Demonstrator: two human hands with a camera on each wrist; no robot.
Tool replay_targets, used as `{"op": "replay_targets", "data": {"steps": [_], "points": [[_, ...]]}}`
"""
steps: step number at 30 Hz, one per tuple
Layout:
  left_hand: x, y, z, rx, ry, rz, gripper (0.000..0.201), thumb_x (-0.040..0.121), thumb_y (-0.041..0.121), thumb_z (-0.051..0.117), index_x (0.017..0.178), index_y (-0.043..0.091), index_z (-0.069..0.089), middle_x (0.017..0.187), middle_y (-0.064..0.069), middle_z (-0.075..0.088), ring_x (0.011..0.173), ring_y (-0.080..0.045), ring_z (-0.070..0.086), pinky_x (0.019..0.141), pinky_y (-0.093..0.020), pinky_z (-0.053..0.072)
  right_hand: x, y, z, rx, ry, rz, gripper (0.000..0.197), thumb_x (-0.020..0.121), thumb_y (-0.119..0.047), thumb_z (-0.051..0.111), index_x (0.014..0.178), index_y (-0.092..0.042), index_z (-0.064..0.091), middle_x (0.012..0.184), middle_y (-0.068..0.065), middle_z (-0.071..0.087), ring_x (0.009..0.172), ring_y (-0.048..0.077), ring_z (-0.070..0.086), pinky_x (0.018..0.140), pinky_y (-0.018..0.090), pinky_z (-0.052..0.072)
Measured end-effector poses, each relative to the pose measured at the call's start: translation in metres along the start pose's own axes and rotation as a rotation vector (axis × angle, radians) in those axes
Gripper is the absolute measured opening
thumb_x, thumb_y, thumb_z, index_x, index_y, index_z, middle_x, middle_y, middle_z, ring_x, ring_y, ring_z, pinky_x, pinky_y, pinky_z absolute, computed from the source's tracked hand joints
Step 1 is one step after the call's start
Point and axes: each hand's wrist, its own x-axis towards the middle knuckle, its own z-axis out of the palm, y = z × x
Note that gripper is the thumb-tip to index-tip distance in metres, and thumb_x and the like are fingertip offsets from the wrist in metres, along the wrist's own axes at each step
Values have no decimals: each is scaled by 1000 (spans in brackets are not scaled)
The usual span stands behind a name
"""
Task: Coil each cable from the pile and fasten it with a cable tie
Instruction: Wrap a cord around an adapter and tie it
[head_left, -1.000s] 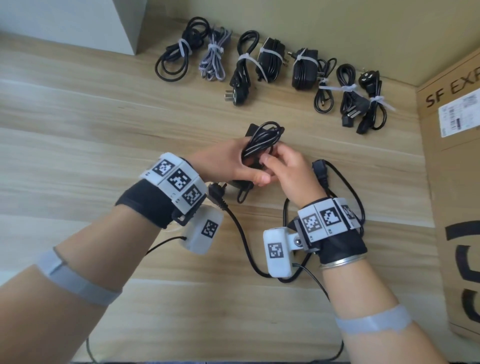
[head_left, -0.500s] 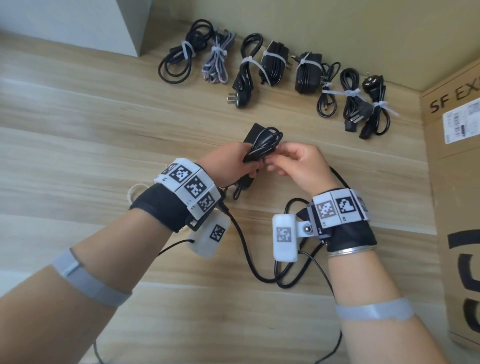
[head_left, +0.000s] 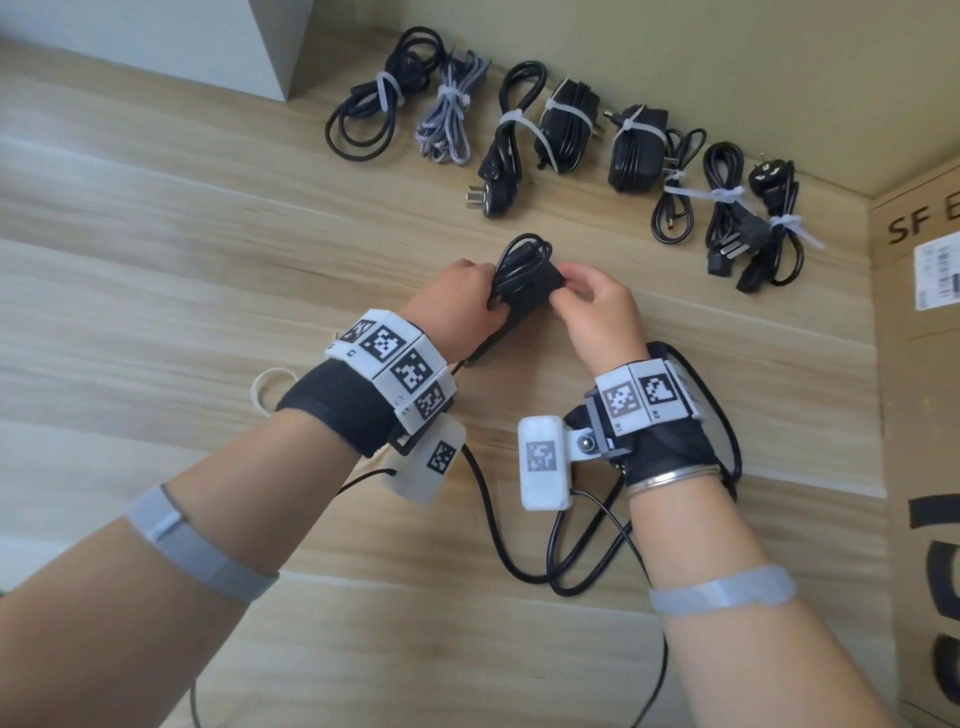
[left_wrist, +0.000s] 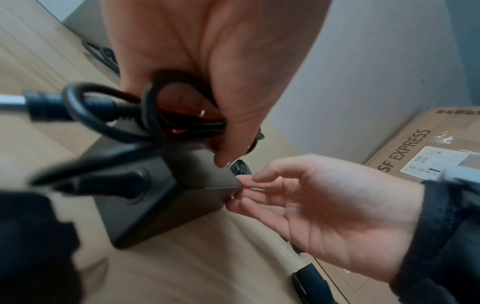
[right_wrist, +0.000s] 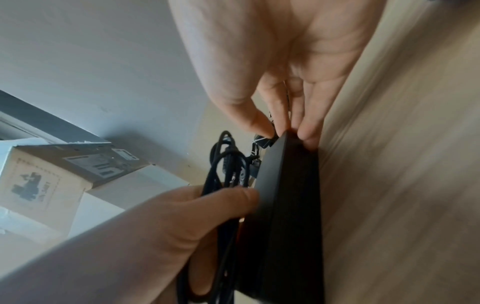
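A black power adapter (head_left: 535, 291) with its thin cable coiled (head_left: 519, 254) against it is held above the wooden table. My left hand (head_left: 462, 306) grips coil and adapter together; in the left wrist view the coil (left_wrist: 155, 119) sits under the thumb, on top of the adapter (left_wrist: 166, 197). My right hand (head_left: 592, 306) pinches the adapter's far end between thumb and fingertips (right_wrist: 309, 133). A thick loose black cord (head_left: 498, 540) lies on the table beneath both wrists. A white strip curled in a loop (head_left: 267, 387) lies left of my left wrist.
Several coiled cables bound with white ties (head_left: 561, 135) lie in a row along the back wall. A cardboard box marked SF EXPRESS (head_left: 919, 415) stands at the right edge. A pale box (head_left: 208, 47) stands at the back left.
Both hands have moved away from me with the adapter. My right fingers have shifted from the coil to the adapter's far end.
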Motion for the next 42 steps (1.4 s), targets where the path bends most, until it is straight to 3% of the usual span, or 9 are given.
{"op": "replay_targets", "data": {"steps": [4,12,17,22,26,32,35,40,42], "points": [[3,-2,-5,43,28,-10,11,89,16,51,90,6,47,94,-12,45,92,-30,49,70,-28,30,-1,-4,4,-13,37,8,32,86,-17,54,117,-18,62,112,-2,63,104,12,57,91,24,43],[6,1,0,92,-13,-8,56,79,36,69,117,2,42,115,-15,49,104,-30,49,77,-28,33,0,-12,9,15,60,20,31,86,-21,53,115,-18,63,113,1,64,106,17,59,97,34,46],[9,1,-7,20,22,5,38,80,24,64,111,6,53,102,-11,58,89,-25,53,73,-31,42,-3,-14,9,108,63,-1,28,83,-17,53,107,-24,66,106,-3,67,104,17,61,97,38,47],[2,-5,-33,-52,77,-17,24,84,24,62,102,12,53,86,-1,51,78,-18,47,66,-25,34,-4,-26,13,180,69,-83,32,84,-5,53,110,-21,60,103,-7,64,101,16,62,95,39,49],[-11,-19,-54,-96,101,-41,28,84,27,63,106,12,54,89,-1,54,79,-18,51,59,-24,38,-12,-36,29,137,-23,-118,28,83,-2,50,86,-29,55,86,-7,64,87,20,65,86,44,53],[-34,-50,-70,-122,137,-108,30,84,24,63,108,8,55,89,-3,54,81,-20,51,70,-27,38,-30,-47,68,-52,-294,-182,20,82,-6,57,77,-25,60,80,-3,66,76,13,60,73,26,50],[-46,-65,-75,-133,147,-142,28,84,24,62,106,8,55,91,-4,56,82,-22,53,70,-28,38,-41,-48,88,-114,-410,-205,16,80,-7,62,81,-22,65,82,-5,66,82,12,62,79,27,50],[-63,-85,-83,-143,175,-194,30,84,24,62,108,7,55,92,-8,58,79,-24,54,63,-28,39,-55,-52,113,-241,-513,-273,11,79,-13,68,88,-18,72,85,-6,70,77,2,59,67,3,40],[-68,-90,-86,-147,188,-201,30,84,24,61,108,6,55,92,-8,58,79,-24,53,65,-27,38,-58,-55,123,-294,-490,-278,8,77,-22,71,85,-19,71,87,-6,70,81,7,61,72,14,44]]}}
